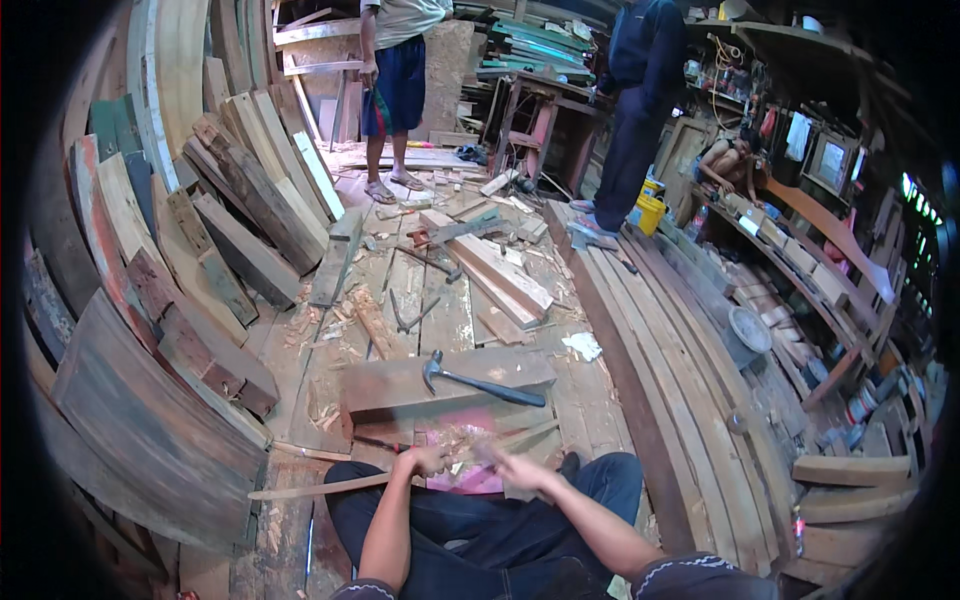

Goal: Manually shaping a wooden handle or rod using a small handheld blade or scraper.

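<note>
I sit cross-legged on the plank floor (300,520). My left hand (427,460) is closed on a long thin wooden stick (310,490), which reaches out leftward over my knee. Beside it, my right hand (515,470) is closed round something blurred that I cannot make out, close to the stick. Beneath both hands lies a pink surface (450,480) strewn with wood shavings. A thick wooden beam (385,398) lies just beyond, with a dark-handled claw hammer (485,388) resting on top. Part of a red-handled tool (375,443) shows left of the pink surface.
Boards lean along the left (160,400); long planks (660,380) run along my right. Offcuts (500,280) and pincers (410,315) lie ahead. Two people (395,90) (640,100) stand at the back; another (730,165) crouches by a cluttered bench at right, near a yellow bucket (648,215).
</note>
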A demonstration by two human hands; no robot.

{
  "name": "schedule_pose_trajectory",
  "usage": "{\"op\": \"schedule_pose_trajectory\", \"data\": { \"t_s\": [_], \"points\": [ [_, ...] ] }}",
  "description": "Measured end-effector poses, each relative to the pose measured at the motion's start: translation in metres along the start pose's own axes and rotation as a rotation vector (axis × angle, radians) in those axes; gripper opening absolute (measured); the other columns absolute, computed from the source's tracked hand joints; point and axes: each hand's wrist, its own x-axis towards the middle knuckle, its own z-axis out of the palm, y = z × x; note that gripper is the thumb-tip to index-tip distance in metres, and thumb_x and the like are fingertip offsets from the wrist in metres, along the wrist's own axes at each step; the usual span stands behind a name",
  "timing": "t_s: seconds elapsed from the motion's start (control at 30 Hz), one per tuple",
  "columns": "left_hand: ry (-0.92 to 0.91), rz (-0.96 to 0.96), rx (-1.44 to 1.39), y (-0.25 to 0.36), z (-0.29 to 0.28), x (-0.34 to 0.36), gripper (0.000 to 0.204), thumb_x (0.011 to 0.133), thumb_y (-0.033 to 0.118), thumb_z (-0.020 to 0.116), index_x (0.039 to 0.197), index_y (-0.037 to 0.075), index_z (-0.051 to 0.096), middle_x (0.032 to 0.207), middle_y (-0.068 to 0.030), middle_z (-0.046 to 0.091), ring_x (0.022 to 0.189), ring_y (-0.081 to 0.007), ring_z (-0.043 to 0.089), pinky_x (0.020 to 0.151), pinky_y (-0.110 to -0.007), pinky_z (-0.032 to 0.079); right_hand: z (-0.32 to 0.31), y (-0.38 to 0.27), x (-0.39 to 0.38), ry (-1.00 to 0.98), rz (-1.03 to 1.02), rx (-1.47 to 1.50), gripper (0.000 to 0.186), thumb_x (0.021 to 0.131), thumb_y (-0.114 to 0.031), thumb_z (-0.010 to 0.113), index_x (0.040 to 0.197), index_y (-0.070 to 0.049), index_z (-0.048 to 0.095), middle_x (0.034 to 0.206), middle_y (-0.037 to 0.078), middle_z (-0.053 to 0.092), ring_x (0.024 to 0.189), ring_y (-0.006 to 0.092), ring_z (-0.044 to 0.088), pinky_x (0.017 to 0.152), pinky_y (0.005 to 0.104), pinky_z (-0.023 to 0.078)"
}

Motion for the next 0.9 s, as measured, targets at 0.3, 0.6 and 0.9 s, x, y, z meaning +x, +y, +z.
{"op": "schedule_pose_trajectory", "data": {
  "t_s": [0.3,0.6,0.9],
  "points": [
    [0.020,0.060,-0.017,-0.013,0.005,0.006,0.044,0.096,0.041,0.052,0.127,0.010,0.055,0.086,-0.0041,0.059,0.055,-0.0102,0.045,0.046,-0.028,0.040,-0.028,-0.022,0.004,-0.097,0.214,0.046,0.071,0.091,-0.022,0.048,0.148,-0.003,0.010,0.107,0.036,0.059,0.102,0.0470,0.059,0.090,0.0492,0.048],
    [0.068,0.173,0.104,-0.023,0.003,0.017,0.048,0.096,0.046,0.051,0.112,0.002,0.061,0.080,-0.0046,0.057,0.060,-0.0139,0.049,0.049,-0.030,0.041,-0.027,-0.015,0.005,-0.146,0.333,0.079,0.071,0.089,-0.019,0.049,0.149,-0.006,0.013,0.105,0.037,0.059,0.100,0.0466,0.060,0.089,0.0485,0.048],
    [0.047,0.091,0.042,-0.002,-0.002,0.002,0.047,0.095,0.045,0.052,0.108,0.001,0.063,0.084,-0.0077,0.062,0.062,-0.0139,0.052,0.052,-0.031,0.044,-0.023,0.004,0.005,-0.011,0.558,0.119,0.065,0.090,-0.018,0.048,0.146,-0.005,0.020,0.112,0.037,0.056,0.108,0.0431,0.058,0.090,0.0470,0.047]
  ]
}}
